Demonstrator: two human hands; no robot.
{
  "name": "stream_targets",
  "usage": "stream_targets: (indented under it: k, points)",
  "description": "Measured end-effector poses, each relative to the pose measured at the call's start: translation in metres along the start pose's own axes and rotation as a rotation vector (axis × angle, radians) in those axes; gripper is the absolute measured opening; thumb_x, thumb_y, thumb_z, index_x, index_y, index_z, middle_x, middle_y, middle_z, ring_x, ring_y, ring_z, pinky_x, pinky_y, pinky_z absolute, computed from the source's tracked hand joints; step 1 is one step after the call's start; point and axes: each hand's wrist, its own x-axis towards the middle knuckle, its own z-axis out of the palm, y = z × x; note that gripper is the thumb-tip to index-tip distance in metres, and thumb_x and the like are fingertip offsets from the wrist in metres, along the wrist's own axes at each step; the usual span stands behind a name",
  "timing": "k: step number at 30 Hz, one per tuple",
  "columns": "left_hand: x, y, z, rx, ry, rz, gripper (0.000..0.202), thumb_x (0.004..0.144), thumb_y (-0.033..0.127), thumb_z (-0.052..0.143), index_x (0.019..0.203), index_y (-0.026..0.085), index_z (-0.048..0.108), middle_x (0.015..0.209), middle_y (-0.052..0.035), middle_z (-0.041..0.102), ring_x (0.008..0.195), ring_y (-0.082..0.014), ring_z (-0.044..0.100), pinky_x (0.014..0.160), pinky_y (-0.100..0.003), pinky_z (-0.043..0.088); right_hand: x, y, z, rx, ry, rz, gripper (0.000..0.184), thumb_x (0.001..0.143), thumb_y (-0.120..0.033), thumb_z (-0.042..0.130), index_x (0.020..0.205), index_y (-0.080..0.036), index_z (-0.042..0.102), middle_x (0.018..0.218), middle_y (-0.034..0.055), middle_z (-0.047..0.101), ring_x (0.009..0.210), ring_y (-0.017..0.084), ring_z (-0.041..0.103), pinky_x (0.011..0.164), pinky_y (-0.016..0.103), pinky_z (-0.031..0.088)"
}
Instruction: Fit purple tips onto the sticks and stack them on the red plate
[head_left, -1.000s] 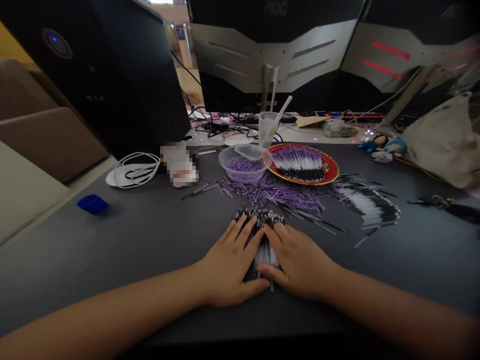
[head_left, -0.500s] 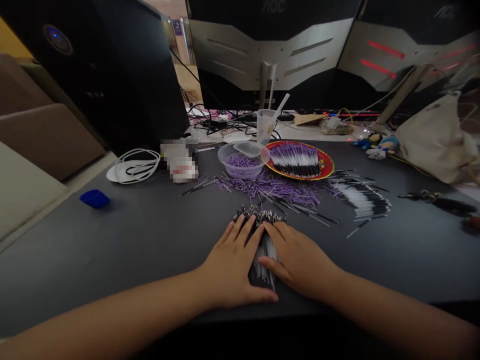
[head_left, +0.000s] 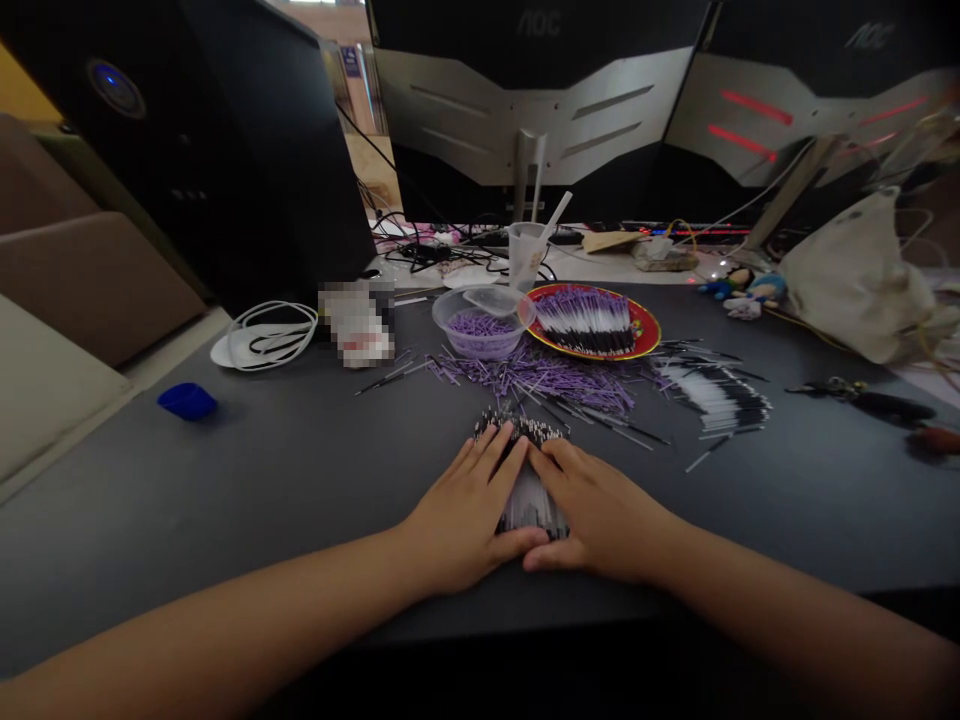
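Observation:
A pile of thin pen refills, with black ends, pale shafts and small metal tips, lies on the dark desk directly before me. My left hand rests over its left side, fingers stretched out and apart. Over the right side lies my right hand, fingers extended and slightly bent, thumb apart. Both thumbs meet at the near end of the pile, and the forefingers almost touch above it. The palms cover the pile's sides. Just beyond are loose purple sticks in a heap.
Behind the heap stand a clear plastic bowl of purple pieces and a red plate bearing stacked refills. More refills lie fanned out at right. A blue cup-like piece and a coiled white cable are at left. Monitors rise behind.
My thumbs have come together at the near end of the refills, the right one moving down. The refills' near ends look more even. The view has shifted slightly.

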Motion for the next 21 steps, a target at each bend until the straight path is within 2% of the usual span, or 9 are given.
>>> stream_targets:
  k: [3,6,8,12,14,16,21]
  points:
    - [-0.006,-0.002,-0.005,-0.049,0.010,0.004,0.089,0.082,0.071,0.038,0.149,0.018,0.011,0.156,-0.0121,0.004,0.143,-0.0316,0.003,0.116,-0.053,0.012,-0.004,0.002,-0.001,0.019,0.026,0.009,0.096,0.067,-0.075,0.055,0.136,-0.010,0.040,0.123,0.0205,0.048,0.102,0.032,0.056,0.087,0.048,0.047]
    - [-0.016,-0.009,-0.012,-0.072,-0.003,-0.037,0.094,0.078,0.073,0.044,0.149,0.022,0.011,0.156,-0.0115,0.000,0.143,-0.0339,0.003,0.114,-0.055,0.015,-0.011,0.010,-0.007,0.016,0.023,-0.004,0.094,0.072,-0.072,0.055,0.141,-0.012,0.034,0.130,0.0212,0.044,0.111,0.033,0.053,0.092,0.048,0.045]
    - [-0.022,-0.015,-0.014,-0.054,-0.026,-0.020,0.100,0.072,0.075,0.050,0.149,0.023,0.012,0.156,-0.0124,-0.002,0.142,-0.0368,0.005,0.113,-0.056,0.018,-0.012,0.017,-0.011,0.016,-0.017,-0.060,0.094,0.070,-0.073,0.056,0.141,-0.013,0.036,0.131,0.0210,0.043,0.113,0.034,0.052,0.092,0.047,0.044]
    - [-0.018,-0.019,-0.013,0.047,-0.068,0.074,0.105,0.065,0.081,0.049,0.148,0.029,0.012,0.157,-0.0105,-0.001,0.141,-0.0412,0.002,0.110,-0.065,0.007,0.000,0.030,-0.017,0.043,-0.116,-0.212,0.091,0.067,-0.074,0.058,0.134,-0.014,0.045,0.117,0.0175,0.051,0.098,0.030,0.057,0.081,0.044,0.049]
    - [-0.011,-0.014,-0.009,0.064,-0.080,0.054,0.108,0.065,0.084,0.045,0.149,0.027,0.008,0.156,-0.0117,0.001,0.141,-0.0419,0.001,0.107,-0.069,0.003,0.010,0.032,-0.017,0.060,-0.119,-0.263,0.087,0.067,-0.071,0.060,0.128,-0.011,0.049,0.111,0.0163,0.053,0.095,0.029,0.056,0.081,0.044,0.049]
    - [-0.004,-0.007,-0.005,0.049,-0.064,0.017,0.115,0.064,0.086,0.041,0.149,0.020,0.000,0.156,-0.0147,0.002,0.141,-0.0413,0.000,0.106,-0.070,0.001,0.019,0.031,-0.015,0.093,-0.096,-0.308,0.083,0.066,-0.069,0.063,0.123,-0.009,0.050,0.111,0.0165,0.054,0.099,0.029,0.055,0.085,0.044,0.048]
    - [0.006,0.004,0.002,-0.024,-0.025,0.000,0.128,0.057,0.086,0.049,0.148,0.013,-0.005,0.155,-0.0191,0.001,0.141,-0.0390,-0.002,0.110,-0.065,0.006,0.024,0.029,-0.012,0.157,-0.042,-0.404,0.087,0.062,-0.067,0.068,0.123,-0.008,0.048,0.120,0.0193,0.053,0.115,0.030,0.049,0.099,0.044,0.040]
